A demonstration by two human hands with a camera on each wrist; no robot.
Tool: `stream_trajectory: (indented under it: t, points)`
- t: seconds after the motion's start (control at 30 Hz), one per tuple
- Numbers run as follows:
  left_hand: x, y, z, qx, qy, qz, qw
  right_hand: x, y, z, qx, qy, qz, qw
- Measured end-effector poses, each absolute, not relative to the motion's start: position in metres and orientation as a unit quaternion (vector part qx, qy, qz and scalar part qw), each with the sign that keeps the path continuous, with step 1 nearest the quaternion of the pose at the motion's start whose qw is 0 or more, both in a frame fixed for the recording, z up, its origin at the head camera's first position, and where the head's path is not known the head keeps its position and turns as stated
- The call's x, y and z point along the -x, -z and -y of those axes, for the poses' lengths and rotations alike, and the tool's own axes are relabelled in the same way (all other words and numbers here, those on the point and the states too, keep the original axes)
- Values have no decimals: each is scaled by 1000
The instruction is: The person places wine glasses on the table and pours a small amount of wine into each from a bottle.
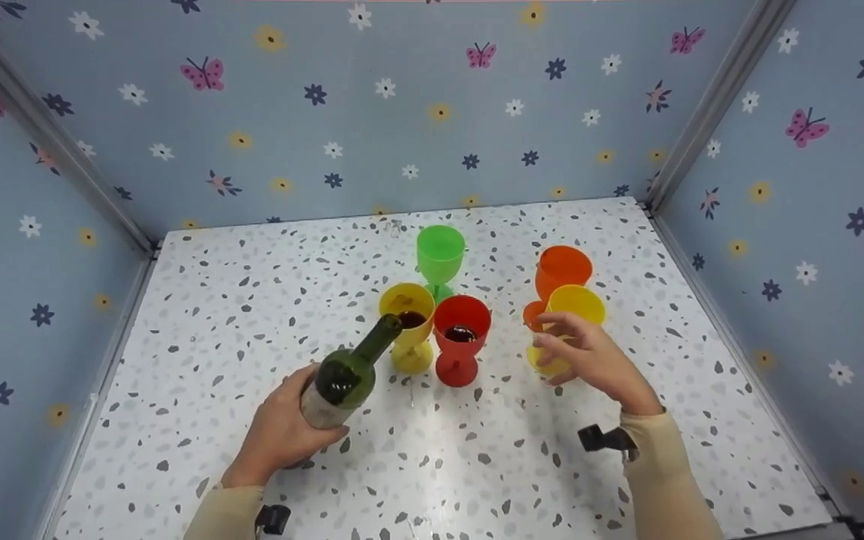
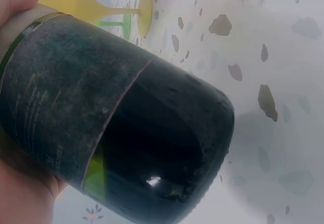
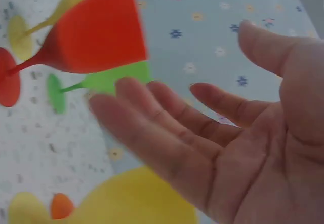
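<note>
Flower-and-butterfly walls (image 1: 402,120) are set around a speckled tabletop (image 1: 237,300). The tilted green wine bottle (image 1: 342,379), its mouth at the rim of the left yellow goblet (image 1: 415,337), is probably best tipped slowly and kept clear of the red goblet (image 1: 462,350). Its body is wrapped by the left hand's (image 1: 282,420) curled fingers; by the right hand (image 1: 593,356), fingers loosely spread near the right yellow goblet (image 1: 578,301), nothing is held.

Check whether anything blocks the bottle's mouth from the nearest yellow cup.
Nothing visible does: the left hand holds the bottle with its mouth at the rim of the yellow cup; the red cup stands beyond it.
</note>
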State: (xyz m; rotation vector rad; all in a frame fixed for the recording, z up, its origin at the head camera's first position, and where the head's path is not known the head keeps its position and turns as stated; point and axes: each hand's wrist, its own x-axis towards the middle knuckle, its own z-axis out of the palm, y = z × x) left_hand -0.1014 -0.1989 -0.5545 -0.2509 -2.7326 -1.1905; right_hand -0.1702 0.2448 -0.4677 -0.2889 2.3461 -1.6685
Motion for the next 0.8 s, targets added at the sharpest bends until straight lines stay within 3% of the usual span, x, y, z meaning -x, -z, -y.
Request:
stream_trajectory:
  t: [0.13, 0.2, 0.23, 0.43, 0.63, 0.8]
  points:
    - [101, 555, 198, 85, 403, 908, 76, 171, 463, -254, 50, 533, -837, -109]
    - [100, 556, 197, 84, 401, 909, 72, 175, 469, -258, 15, 509, -842, -180]
    - [100, 556, 198, 83, 398, 911, 70, 177, 475, -260, 0, 501, -845, -189]
    - [96, 556, 200, 70, 382, 919, 71, 189, 508, -257, -52, 519, -849, -83]
    - [97, 556, 200, 78, 395, 912, 78, 196, 523, -251, -91, 550, -823, -109]
    - [98, 556, 199, 80, 400, 909, 80, 203, 528, -254, -120, 568, -810, -82]
